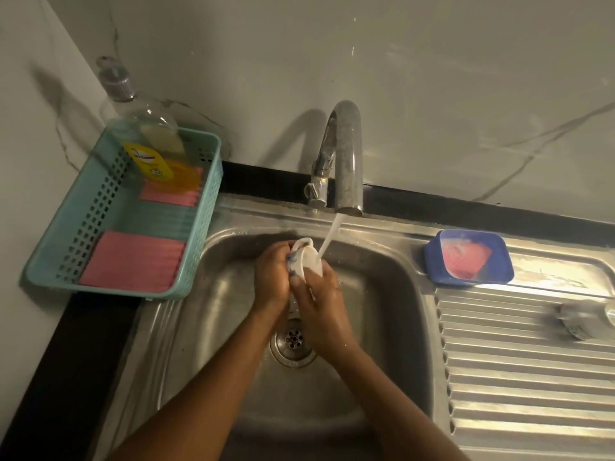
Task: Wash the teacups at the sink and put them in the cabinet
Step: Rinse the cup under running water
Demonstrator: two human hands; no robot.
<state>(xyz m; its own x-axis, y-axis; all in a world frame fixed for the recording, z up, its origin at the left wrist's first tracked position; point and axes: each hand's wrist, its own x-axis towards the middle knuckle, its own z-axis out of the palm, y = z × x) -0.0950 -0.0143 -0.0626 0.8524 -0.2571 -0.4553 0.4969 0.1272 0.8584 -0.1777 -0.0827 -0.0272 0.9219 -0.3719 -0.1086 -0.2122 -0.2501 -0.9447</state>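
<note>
White teacup (307,257) was held tilted over the sink basin (382,294), just below the tap (346,161); water stream (329,237) hit its side; left hand (271,277) was curled round the cup's left wall; right hand (321,294) gripped it from the right and below; both were grasping, neither free. Risks: wet glaze and wet fingers, so the cup could slip and chip on the steel near the drain (293,341); the stream striking the outer wall could splash past the rim; lifting it could knock the handle on the spout.
</note>
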